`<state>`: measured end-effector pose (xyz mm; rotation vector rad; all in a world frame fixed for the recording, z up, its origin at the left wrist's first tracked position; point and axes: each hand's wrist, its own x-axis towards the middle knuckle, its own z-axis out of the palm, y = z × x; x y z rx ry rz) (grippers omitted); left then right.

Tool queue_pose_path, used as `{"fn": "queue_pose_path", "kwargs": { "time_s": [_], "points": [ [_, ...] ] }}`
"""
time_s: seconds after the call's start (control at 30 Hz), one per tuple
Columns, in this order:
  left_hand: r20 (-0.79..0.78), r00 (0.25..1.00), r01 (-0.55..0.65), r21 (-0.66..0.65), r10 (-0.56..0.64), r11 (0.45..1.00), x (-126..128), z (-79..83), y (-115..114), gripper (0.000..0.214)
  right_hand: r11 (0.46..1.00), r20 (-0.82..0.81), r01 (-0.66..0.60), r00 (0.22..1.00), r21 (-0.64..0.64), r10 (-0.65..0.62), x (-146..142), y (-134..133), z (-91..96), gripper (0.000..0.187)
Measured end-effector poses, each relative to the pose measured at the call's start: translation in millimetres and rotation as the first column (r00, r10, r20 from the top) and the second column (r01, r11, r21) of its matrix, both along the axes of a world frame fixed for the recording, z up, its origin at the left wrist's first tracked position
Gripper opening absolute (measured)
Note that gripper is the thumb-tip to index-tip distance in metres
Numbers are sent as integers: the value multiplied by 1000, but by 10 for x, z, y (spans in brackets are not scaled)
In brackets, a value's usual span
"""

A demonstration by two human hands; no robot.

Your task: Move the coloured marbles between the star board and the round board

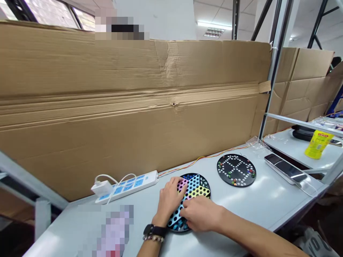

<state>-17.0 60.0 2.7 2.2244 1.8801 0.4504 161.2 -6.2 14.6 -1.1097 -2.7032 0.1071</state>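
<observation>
A round Chinese checkers board (pixel 193 185) lies on the table, with a coloured star full of holes and dark marbles in the pockets around its rim. My left hand (pixel 171 196) rests over the board's left side, fingers stretched forward onto the pink part; a dark watch and a bead bracelet circle that wrist. Over the board's lower right part, my right hand (pixel 200 213) has its fingers curled together, the tips close to the blue holes. Whatever lies between those fingertips is hidden.
A black round game board (pixel 235 170) with small coloured pieces sits to the right, near a phone (pixel 286 167) on a white block. A power strip (pixel 128 186) with a plugged charger stands left. Cardboard (pixel 134 142) walls the back; a metal post (pixel 270 82) rises at right.
</observation>
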Motion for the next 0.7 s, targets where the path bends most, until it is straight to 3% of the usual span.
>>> {"fn": "queue_pose_path", "kwargs": {
  "time_s": [0.2,0.33,0.4,0.47,0.53,0.6,0.67,0.7],
  "points": [
    [2,1000,-9,11,9,1000,21,19,-25,33,994,-107,-107,989,-8,105,-164,17,-266,15],
    [4,1000,-3,12,3,1000,26,45,-45,35,985,-290,-172,942,11,168,89,21,-422,12],
    [4,1000,-2,6,2,1000,26,53,-48,35,998,-424,-48,904,41,61,443,52,-393,5],
    [5,1000,-2,-3,2,1000,28,61,-49,35,973,-493,227,852,46,-175,942,120,-304,12],
    [5,1000,0,-11,0,1000,31,70,-49,35,851,-451,524,763,12,-463,1511,202,-205,18],
    [5,1000,0,-18,0,1000,34,80,-50,35,661,-351,751,615,-14,-706,2040,257,-150,23],
    [7,1000,1,-24,-1,1000,38,88,-52,35,523,-185,852,510,-26,-840,2438,264,-161,23],
    [9,1000,1,-26,-1,1000,40,90,-53,35,491,-103,871,485,-35,-868,2573,252,-187,22]
  ]
}}
